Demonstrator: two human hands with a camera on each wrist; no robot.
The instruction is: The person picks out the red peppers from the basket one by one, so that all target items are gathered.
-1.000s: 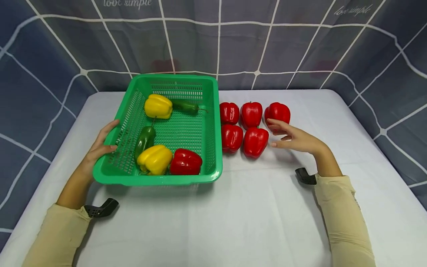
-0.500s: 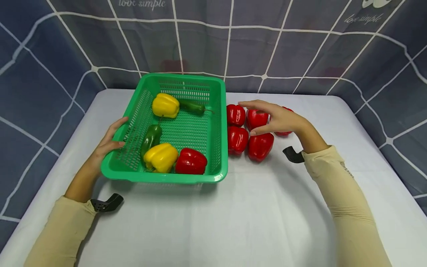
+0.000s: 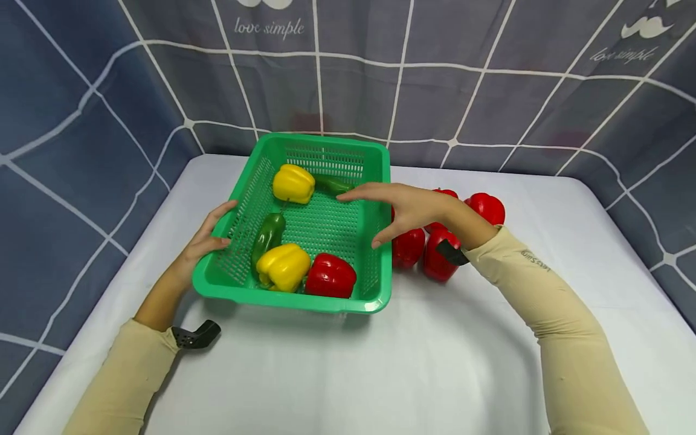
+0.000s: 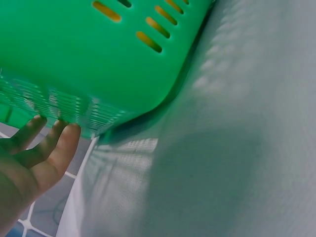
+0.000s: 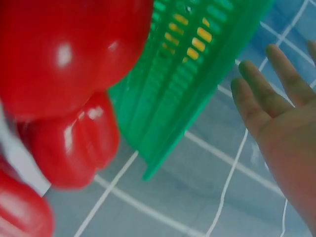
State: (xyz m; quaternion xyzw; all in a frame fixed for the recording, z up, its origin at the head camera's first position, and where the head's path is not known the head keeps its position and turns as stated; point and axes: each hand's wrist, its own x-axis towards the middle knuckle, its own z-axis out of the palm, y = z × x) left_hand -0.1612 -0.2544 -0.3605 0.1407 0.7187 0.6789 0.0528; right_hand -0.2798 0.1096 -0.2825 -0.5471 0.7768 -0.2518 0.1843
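A green plastic basket (image 3: 293,301) contains two yellow bell peppers (image 3: 284,267), a red bell pepper (image 3: 330,275) and two long green peppers (image 3: 267,237). My left hand (image 3: 198,248) rests on its left rim, thumb over the edge. In the left wrist view, the left fingers (image 4: 64,145) lie loosely against the outer wall. Above the basket's right rim hovers my right hand (image 3: 413,208), fingers spread and holding nothing. Several red bell peppers (image 3: 408,248) stand right of the basket, partly hidden under my right hand and forearm; they look large in the right wrist view.
White cloth (image 3: 435,350) covers the table. Dark checked fabric (image 3: 359,96) with white lines rises behind it and at both sides. Each wrist carries a black camera mount (image 3: 197,335).
My right hand has moved left, from beside the red bell peppers, across them, to above the basket's right rim. The left hand stays at the basket; the head view has shifted.
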